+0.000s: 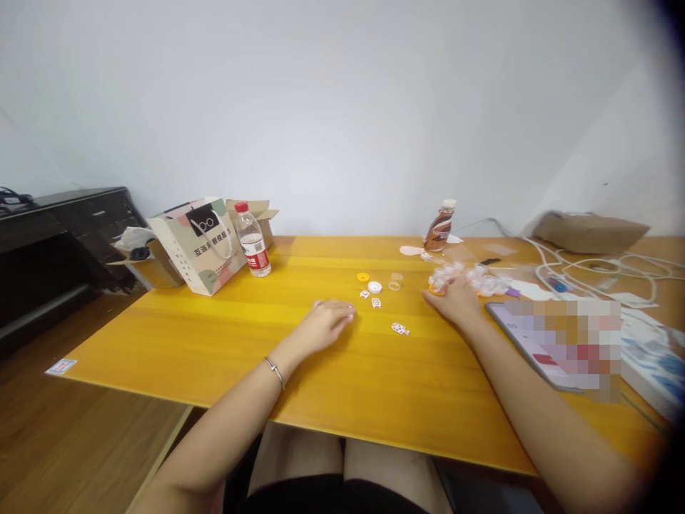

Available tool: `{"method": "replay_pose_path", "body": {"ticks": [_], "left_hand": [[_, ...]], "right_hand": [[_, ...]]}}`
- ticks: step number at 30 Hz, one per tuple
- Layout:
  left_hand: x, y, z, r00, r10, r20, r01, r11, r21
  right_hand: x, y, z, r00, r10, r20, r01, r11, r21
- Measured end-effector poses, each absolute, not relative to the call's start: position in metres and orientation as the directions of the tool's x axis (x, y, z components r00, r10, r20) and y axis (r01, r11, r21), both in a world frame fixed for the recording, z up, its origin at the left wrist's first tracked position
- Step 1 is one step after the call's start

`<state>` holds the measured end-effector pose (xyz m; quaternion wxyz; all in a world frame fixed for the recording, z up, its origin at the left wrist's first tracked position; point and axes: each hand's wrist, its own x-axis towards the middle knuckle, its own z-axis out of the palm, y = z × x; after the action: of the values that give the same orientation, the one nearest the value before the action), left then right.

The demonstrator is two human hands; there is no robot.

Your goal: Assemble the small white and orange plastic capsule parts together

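My left hand rests low over the table, fingers loosely bent and thumb a little apart, with nothing visible in it. Just beyond its fingertips lie two small white cut-out pieces, a white round cap, a yellow disc and a clear plastic ring or cup. Another white cut-out piece lies nearer to me, between the hands. My right hand reaches into a heap of clear plastic packets, its thumb spread to the left. The packets partly hide its fingertips.
On the wooden table stand a paper bag, a red-capped water bottle and a coffee bottle. A tablet-like device, partly blurred out, lies beside my right forearm. White cables and a brown package are at right.
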<state>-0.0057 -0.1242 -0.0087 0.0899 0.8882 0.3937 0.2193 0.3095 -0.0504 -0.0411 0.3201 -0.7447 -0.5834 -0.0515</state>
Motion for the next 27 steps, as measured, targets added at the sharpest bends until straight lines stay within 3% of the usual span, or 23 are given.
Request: {"method": "replay_pose_path", "body": {"ticks": [4,7,11,15,20,27], "left_hand": [[0.006,-0.135,-0.012,0.739,0.655,0.157,0.585,-0.740,0.332],[0.007,-0.139,-0.014,0.768,0.635,0.086,0.566,-0.735,0.372],[0.008,-0.140,-0.012,0.764,0.621,0.177,0.522,-0.755,0.396],[0.012,-0.118,-0.011,0.567,0.721,0.399,0.574,-0.693,0.436],[0.024,-0.055,-0.014,0.511,0.796,0.323,0.700,-0.604,0.380],[0.044,-0.009,-0.023,0.436,0.850,0.295,0.787,-0.519,0.334]], "right_hand": [[0.301,-0.053,-0.038,0.338,0.819,0.463,0.896,-0.129,-0.426],[0.295,-0.055,-0.035,0.319,0.760,0.566,0.902,-0.061,-0.427],[0.281,-0.060,-0.029,0.241,0.696,0.676,0.895,0.110,-0.433],[0.266,-0.066,-0.026,0.111,0.718,0.687,0.850,0.290,-0.440],[0.257,-0.073,-0.026,-0.102,0.798,0.594,0.758,0.449,-0.473],[0.250,-0.084,-0.022,-0.144,0.860,0.490,0.685,0.444,-0.577]]}}
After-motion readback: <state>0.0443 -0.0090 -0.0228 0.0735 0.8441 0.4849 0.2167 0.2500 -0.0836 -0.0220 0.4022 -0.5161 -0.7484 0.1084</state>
